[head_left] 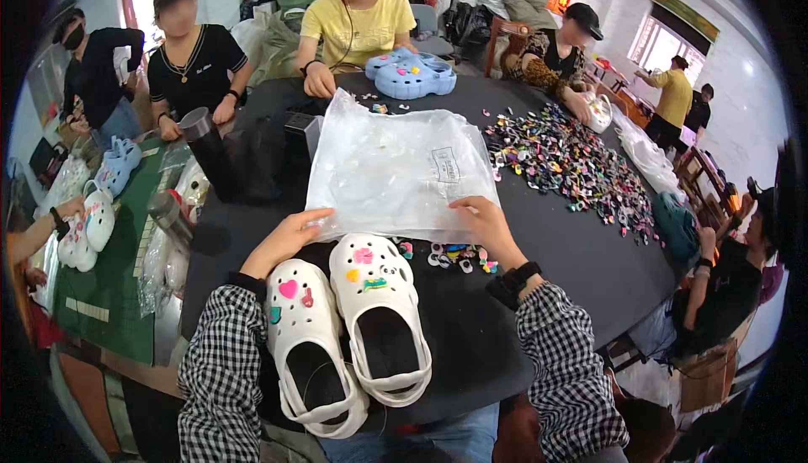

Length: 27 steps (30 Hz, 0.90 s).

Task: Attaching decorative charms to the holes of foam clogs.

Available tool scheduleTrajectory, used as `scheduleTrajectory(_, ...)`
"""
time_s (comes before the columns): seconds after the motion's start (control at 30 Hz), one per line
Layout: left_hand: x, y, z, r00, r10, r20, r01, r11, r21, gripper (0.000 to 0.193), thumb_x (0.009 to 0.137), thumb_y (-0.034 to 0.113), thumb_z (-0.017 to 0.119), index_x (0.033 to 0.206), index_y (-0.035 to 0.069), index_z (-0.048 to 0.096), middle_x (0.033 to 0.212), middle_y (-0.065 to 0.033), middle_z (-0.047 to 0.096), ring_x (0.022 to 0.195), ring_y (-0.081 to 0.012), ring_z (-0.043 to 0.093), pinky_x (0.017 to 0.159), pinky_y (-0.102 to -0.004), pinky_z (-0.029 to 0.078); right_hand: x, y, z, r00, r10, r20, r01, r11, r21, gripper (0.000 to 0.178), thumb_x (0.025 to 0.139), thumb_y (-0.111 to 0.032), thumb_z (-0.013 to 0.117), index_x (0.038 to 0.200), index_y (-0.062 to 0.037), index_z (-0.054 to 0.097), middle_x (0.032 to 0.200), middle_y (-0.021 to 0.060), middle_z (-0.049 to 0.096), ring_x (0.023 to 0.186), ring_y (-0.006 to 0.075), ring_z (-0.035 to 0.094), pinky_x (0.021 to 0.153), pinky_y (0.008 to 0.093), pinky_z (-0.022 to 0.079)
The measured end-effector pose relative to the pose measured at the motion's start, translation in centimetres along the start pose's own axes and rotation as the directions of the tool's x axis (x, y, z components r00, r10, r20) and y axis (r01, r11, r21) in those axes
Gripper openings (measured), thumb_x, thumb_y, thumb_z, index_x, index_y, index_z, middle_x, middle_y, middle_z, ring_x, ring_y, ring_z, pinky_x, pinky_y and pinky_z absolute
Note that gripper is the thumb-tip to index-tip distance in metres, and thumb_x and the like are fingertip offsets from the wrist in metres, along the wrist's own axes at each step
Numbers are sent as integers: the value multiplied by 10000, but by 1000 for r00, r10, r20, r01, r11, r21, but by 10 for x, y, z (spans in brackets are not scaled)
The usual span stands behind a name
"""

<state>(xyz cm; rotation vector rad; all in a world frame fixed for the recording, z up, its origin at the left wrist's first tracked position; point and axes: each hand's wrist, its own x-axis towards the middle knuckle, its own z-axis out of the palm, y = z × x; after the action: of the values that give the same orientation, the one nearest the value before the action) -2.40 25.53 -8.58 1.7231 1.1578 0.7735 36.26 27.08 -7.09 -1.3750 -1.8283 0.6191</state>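
**Plastic bag (383, 160) held at its near corners**

The left hand (286, 237) and right hand (488, 226) pinch the bag's near edge; it spreads over the black table (572, 252), just beyond two white clogs (347, 296) bearing colourful charms (289, 289).

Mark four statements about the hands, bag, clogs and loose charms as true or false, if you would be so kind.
1. The left hand touches the clear plastic bag. True.
2. The right hand rests on a white clog. False: it is at the bag's lower right.
3. A pink heart charm sits on the nearest pair's left clog. True.
4. The large charm pile is left of the bag. False: it lies to the right.
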Motion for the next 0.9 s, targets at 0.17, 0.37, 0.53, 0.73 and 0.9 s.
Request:
scheduleTrajectory(0.17, 0, 3, -1, 998, -54, 16, 54, 999, -5, 395, 941, 17, 500, 1330, 70, 546, 1350, -144, 539, 1219, -228, 510, 1032, -288, 378, -7, -38, -24, 980, 194, 40, -197, 932, 303, 245, 890, -113, 528, 1064, -41, 685, 1026, 60, 633, 882, 156, 562, 806, 292, 442)
scheduleTrajectory(0.37, -5, 12, -3, 1000, -18, 15, 18, 999, -27, 413, 944, 20, 503, 1350, 88, 531, 1396, -144, 492, 1254, -231, 475, 1049, -293, 366, -20, -64, -32, 956, 222, 194, -285, 531, 798, 405, 813, 85, 396, 1196, 76, 526, 1166, 81, 507, 901, 123, 448, 854, 217, 396)
scheduleTrajectory(0.53, -3, 11, -3, 1000, -20, 7, 20, 999, 29, 412, 942, 28, 511, 1350, 86, 530, 1379, -149, 506, 1237, -234, 489, 1038, -290, 377, -38, -76, -24, 972, 142, 188, -236, 622, 747, 326, 907, 96, 400, 1220, 113, 488, 1150, 122, 534, 1045, 158, 550, 944, 217, 456)
scheduleTrajectory(0.73, -4, 14, -2, 998, -59, 21, 58, 997, 57, 440, 941, 46, 514, 1375, 120, 510, 1404, -155, 484, 1267, -253, 479, 1057, -322, 379, -56, -69, -25, 934, 212, 289, -346, 321, 882, 322, 1007, -55, 411, 1270, 127, 449, 1255, 204, 529, 1172, 205, 557, 1011, 268, 477)
scheduleTrajectory(0.9, -3, 6, -1, 1000, -21, -16, 22, 998, 56, 425, 926, 16, 511, 1347, 75, 528, 1328, -144, 543, 1148, -194, 535, 976, -279, 418, -60, -58, -25, 929, 259, 266, -331, 258, 908, 319, 1029, -128, 403, 1268, 69, 479, 1171, 168, 601, 1072, 187, 615, 928, 266, 529)
